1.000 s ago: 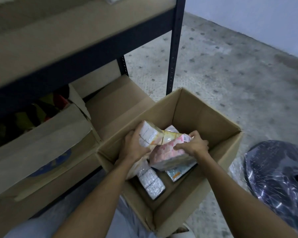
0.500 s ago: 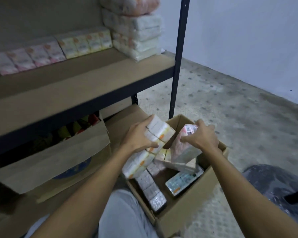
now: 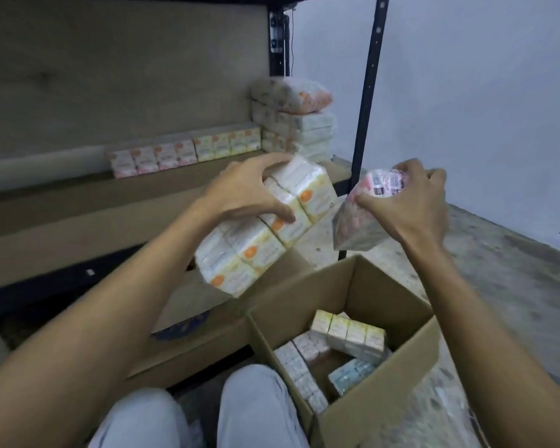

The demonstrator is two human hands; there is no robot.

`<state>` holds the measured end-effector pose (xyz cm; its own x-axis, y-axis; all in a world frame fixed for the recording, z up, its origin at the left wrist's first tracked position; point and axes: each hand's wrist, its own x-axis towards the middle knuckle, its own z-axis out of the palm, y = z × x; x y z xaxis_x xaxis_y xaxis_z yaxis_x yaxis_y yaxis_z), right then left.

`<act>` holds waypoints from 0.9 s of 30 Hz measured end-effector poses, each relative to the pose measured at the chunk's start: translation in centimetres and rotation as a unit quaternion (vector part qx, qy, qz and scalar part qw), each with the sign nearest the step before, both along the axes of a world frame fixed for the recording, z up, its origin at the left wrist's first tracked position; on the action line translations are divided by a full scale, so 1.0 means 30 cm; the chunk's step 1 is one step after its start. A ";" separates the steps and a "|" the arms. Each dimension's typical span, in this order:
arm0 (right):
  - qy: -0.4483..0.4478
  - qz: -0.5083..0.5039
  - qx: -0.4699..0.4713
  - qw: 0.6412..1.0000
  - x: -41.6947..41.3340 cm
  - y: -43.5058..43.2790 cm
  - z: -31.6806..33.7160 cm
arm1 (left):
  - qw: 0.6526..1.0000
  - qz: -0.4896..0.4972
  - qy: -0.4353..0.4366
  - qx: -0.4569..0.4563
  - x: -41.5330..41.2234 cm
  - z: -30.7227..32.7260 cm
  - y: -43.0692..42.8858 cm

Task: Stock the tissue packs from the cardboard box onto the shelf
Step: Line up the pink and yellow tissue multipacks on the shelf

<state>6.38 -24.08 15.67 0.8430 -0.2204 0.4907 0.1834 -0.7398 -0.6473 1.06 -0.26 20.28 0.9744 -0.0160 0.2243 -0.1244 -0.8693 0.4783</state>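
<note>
My left hand grips a long yellow-and-white tissue pack with orange dots, held tilted above the box's left edge. Gripped from above by my right hand, a pink tissue pack hangs over the far corner of the box. The open cardboard box sits on the floor at the lower right with several tissue packs still inside. The wooden shelf stretches across the left, carrying a row of pink and yellow packs along its back and a stack of bigger packs at its right end.
A black shelf post stands just behind the pink pack. Another cardboard box sits under the shelf, left of the open one. My knees are at the bottom. A grey wall and concrete floor lie to the right.
Both hands have lifted their packs up out of the box toward the shelf. The view has tilted up, so the shelf and its stocked packs now show fully.
</note>
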 end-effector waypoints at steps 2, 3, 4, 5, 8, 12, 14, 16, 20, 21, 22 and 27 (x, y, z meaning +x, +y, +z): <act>-0.036 0.007 0.014 0.999 -0.031 0.037 0.068 | 1.000 0.004 -0.012 0.006 -0.043 0.087 0.047; -0.052 0.009 0.023 0.998 -0.043 0.059 0.098 | 1.000 0.009 -0.019 0.009 -0.064 0.128 0.071; -0.070 0.011 0.031 0.997 -0.053 0.081 0.126 | 0.999 0.019 -0.026 0.014 -0.082 0.166 0.097; -0.091 0.014 0.039 0.995 -0.060 0.104 0.153 | 0.999 0.027 -0.033 0.019 -0.095 0.199 0.124; -0.146 0.026 0.065 0.987 -0.064 0.185 0.218 | 0.997 0.053 -0.043 0.035 -0.129 0.279 0.205; -0.200 0.048 0.095 0.974 -0.038 0.329 0.256 | 0.993 0.092 -0.037 0.066 -0.136 0.320 0.332; -0.212 0.062 0.098 0.970 -0.016 0.412 0.246 | 0.991 0.108 -0.021 0.082 -0.124 0.316 0.398; -0.217 0.083 0.103 0.967 0.008 0.498 0.215 | 0.989 0.115 0.006 0.097 -0.105 0.292 0.462; -0.201 0.126 0.102 0.966 0.052 0.644 0.094 | 0.984 0.121 0.067 0.109 -0.060 0.198 0.582; -0.194 0.135 0.101 0.966 0.060 0.675 0.055 | 0.984 0.126 0.081 0.099 -0.051 0.169 0.607; -0.190 0.143 0.101 0.966 0.065 0.700 0.018 | 0.983 0.129 0.094 0.089 -0.045 0.140 0.627; -0.188 0.171 0.102 0.962 0.101 0.794 -0.118 | 0.981 0.141 0.114 0.074 0.006 0.015 0.710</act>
<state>9.41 -0.26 12.12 0.6550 -0.0856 0.7507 0.6428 -0.4591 -0.6132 1.23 21.04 20.74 0.9693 0.2455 0.0156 0.2266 -0.9158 0.3316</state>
